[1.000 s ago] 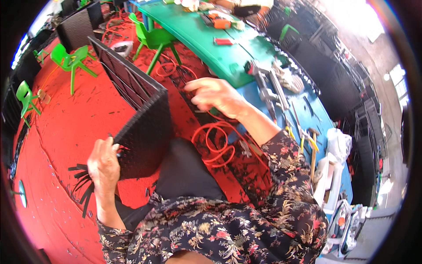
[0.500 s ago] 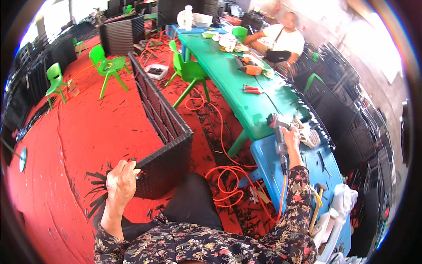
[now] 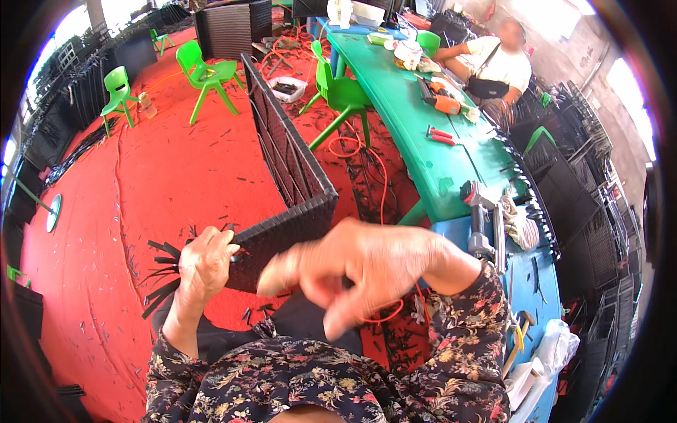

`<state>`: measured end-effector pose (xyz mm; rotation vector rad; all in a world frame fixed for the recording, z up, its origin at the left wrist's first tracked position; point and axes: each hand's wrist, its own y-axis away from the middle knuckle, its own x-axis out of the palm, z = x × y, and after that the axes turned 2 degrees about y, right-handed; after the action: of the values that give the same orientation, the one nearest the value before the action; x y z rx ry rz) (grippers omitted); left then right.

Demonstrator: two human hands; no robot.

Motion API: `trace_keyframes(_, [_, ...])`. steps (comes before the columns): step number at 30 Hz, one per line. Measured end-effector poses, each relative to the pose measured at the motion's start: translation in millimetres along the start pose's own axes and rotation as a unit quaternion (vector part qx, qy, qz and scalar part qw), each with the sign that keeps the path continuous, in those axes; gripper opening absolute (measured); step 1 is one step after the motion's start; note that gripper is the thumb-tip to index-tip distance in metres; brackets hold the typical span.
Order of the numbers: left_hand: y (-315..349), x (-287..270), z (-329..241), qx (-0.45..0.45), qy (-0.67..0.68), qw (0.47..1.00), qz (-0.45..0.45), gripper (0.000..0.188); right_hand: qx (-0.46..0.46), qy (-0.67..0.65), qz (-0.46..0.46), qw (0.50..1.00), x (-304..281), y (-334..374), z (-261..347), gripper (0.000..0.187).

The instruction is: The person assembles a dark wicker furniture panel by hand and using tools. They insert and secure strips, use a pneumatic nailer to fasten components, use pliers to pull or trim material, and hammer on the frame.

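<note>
A large black woven frame [image 3: 289, 236], box-cornered and made of flat strips, leans across in front of my legs. At its near left end my left hand [image 3: 204, 261] is closed on the frame, and loose black strips [image 3: 163, 259] fan out beyond the fist. My right hand [image 3: 360, 268], smeared by motion, hangs over the frame's near side with fingers curved and apart, nothing seen in them. It hides part of the frame. To its right, an air-powered nail gun [image 3: 482, 222] lies on the blue table [image 3: 525, 282] beside a pale glove [image 3: 520, 222].
A green table [image 3: 423, 134] carries red-handled pliers [image 3: 441, 135] and an orange-black tool [image 3: 444, 99]. A person [image 3: 497, 63] sits behind it. Green chairs [image 3: 345, 92] stand on the red floor covering [image 3: 190, 169]. An orange hose [image 3: 384, 187] and strip scraps lie there. A hammer [image 3: 518, 342] rests on the blue table.
My right hand has let go of the nail gun, left it on the blue table, and swung left over the frame. My left hand still grips the frame. The view has shifted.
</note>
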<state>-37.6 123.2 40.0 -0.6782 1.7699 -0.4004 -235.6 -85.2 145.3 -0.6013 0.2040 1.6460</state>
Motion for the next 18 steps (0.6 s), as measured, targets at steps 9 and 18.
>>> trace_keyframes(9, [-2,0,-5,-0.003,0.027,1.000,-0.006,0.018,0.567,0.417,-0.459,0.542,-117,255,-191,0.071])
trace_keyframes(18, [1,2,-3,-0.003,-0.007,1.000,0.007,0.022,0.757,0.324,-0.333,0.460,-88,262,-171,0.085])
